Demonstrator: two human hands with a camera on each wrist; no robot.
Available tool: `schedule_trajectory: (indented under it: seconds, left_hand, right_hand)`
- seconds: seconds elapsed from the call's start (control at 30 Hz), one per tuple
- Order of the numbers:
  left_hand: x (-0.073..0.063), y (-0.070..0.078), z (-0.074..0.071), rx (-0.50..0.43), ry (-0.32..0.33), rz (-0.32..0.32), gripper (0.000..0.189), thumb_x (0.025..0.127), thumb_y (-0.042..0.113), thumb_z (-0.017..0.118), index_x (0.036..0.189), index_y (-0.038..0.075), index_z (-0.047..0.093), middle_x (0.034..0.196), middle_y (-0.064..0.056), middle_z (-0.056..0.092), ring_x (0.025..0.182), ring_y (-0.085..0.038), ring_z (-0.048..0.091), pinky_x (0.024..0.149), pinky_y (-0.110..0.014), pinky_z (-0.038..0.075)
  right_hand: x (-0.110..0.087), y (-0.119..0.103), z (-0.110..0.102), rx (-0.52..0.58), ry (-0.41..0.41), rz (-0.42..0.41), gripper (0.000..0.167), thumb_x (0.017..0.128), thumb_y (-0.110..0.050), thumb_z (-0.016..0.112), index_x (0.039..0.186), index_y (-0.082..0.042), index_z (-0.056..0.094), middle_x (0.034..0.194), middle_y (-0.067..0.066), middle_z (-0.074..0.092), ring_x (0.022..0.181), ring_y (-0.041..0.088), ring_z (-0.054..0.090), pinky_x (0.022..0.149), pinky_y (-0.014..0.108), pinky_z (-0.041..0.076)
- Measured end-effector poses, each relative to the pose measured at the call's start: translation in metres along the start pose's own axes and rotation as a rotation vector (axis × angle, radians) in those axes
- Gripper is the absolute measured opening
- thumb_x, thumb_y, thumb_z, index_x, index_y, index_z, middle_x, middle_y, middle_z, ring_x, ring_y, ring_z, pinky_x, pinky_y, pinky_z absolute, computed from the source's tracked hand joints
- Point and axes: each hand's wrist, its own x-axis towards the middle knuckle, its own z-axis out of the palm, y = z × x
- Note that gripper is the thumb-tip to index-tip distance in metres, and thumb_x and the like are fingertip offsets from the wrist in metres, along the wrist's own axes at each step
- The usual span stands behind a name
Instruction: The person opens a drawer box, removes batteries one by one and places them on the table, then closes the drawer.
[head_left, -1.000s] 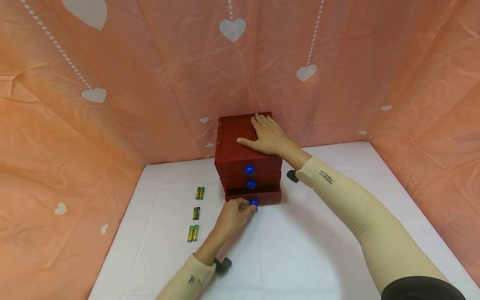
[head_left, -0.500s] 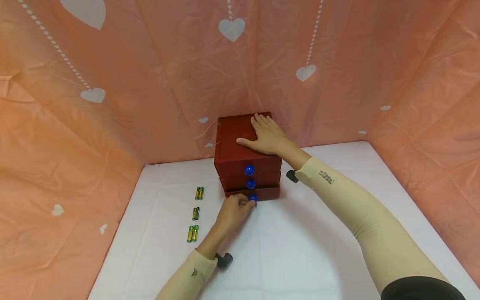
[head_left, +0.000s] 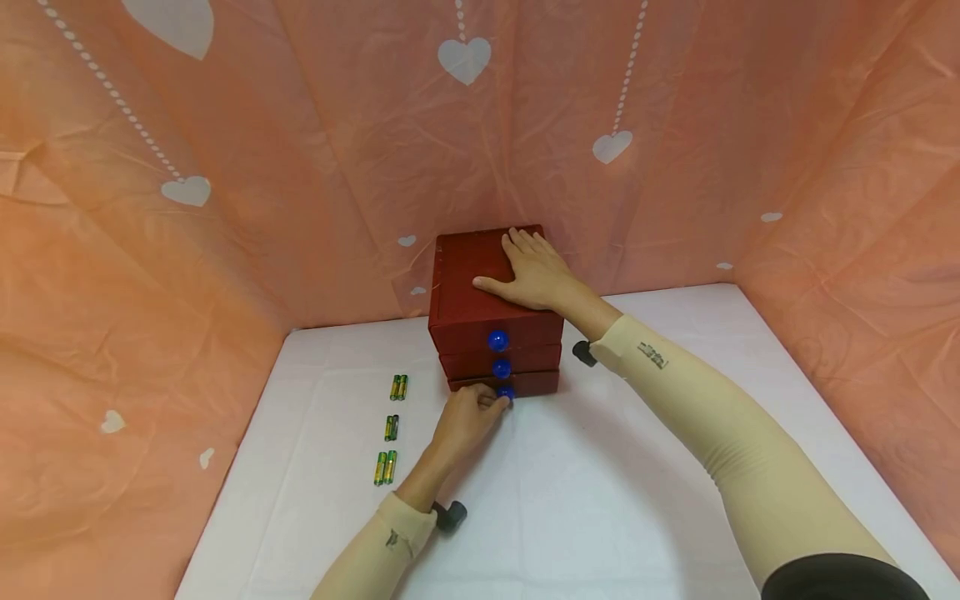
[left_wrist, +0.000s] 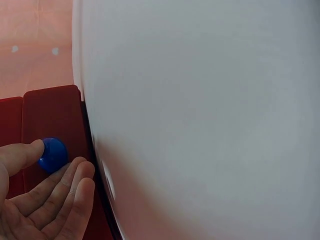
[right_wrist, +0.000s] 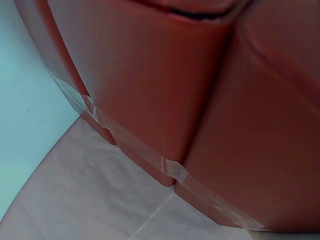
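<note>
A dark red chest of three stacked drawers [head_left: 472,283] stands toward the back of the table, with a round blue knob on each drawer front. My left hand [head_left: 462,419] pinches the lowest drawer's blue knob [left_wrist: 54,155] between thumb and forefinger, its other fingers close beneath. That bottom drawer [head_left: 536,383] sits nearly flush with the drawers above. Spread flat on the chest's top is my right hand [head_left: 534,271], pressing with straight fingers. The right wrist view shows only the chest's side wall [right_wrist: 150,90], with clear tape along it; the hand itself is out of that view.
Left of the chest, small green-and-gold batteries lie in pairs: a far pair [head_left: 399,387], a middle pair [head_left: 392,427] and a near pair [head_left: 386,467]. A white cloth [head_left: 585,500] covers the table. Behind it hangs an orange curtain [head_left: 337,167] with white hearts.
The bottom drawer has slid inward, away from me, its gap closing, and my left hand has moved with the knob. My right hand has stayed on top of the chest.
</note>
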Motion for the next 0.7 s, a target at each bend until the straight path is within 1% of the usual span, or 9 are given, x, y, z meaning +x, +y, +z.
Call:
schedule_trajectory:
  seconds: [0.13, 0.37, 0.53, 0.7]
  left_hand:
    - [0.0018, -0.0004, 0.0004, 0.002, 0.000, -0.002, 0.028, 0.103, 0.027, 0.075, 0.109, 0.000, 0.078, 0.095, -0.007, 0.079, 0.086, -0.018, 0.073, 0.082, -0.040, 0.063]
    - [0.0046, -0.0018, 0.0016, 0.021, 0.004, 0.014, 0.026, 0.102, 0.025, 0.076, 0.107, -0.001, 0.079, 0.095, -0.008, 0.080, 0.086, -0.019, 0.074, 0.081, -0.039, 0.064]
    - [0.0055, -0.0017, 0.0016, 0.013, 0.004, 0.004, 0.026, 0.102, 0.025, 0.076, 0.106, -0.001, 0.079, 0.094, -0.008, 0.080, 0.086, -0.020, 0.074, 0.080, -0.040, 0.064]
    - [0.0061, -0.0013, 0.0008, 0.023, 0.012, 0.015, 0.027, 0.102, 0.025, 0.076, 0.105, -0.002, 0.079, 0.094, -0.010, 0.080, 0.087, -0.022, 0.075, 0.080, -0.041, 0.064]
  right_hand:
    - [-0.0002, -0.0002, 0.0001, -0.002, 0.001, 0.002, 0.105, 0.102, -0.074, 0.048, 0.170, 0.001, 0.017, 0.179, 0.019, 0.011, 0.167, 0.033, 0.005, 0.134, 0.043, -0.003]
    - [0.0005, 0.0003, 0.0007, -0.006, 0.002, -0.003, 0.105, 0.102, -0.073, 0.049, 0.169, 0.001, 0.016, 0.178, 0.020, 0.010, 0.166, 0.034, 0.005, 0.134, 0.044, -0.003]
    - [0.0000, -0.0001, 0.0006, -0.010, 0.002, -0.001, 0.106, 0.102, -0.073, 0.048, 0.170, 0.001, 0.016, 0.179, 0.019, 0.010, 0.167, 0.034, 0.005, 0.134, 0.044, -0.002]
    - [0.0008, 0.0002, 0.0008, -0.006, -0.001, 0.002, 0.106, 0.102, -0.074, 0.047, 0.170, 0.001, 0.016, 0.179, 0.019, 0.010, 0.167, 0.034, 0.005, 0.134, 0.044, -0.002]
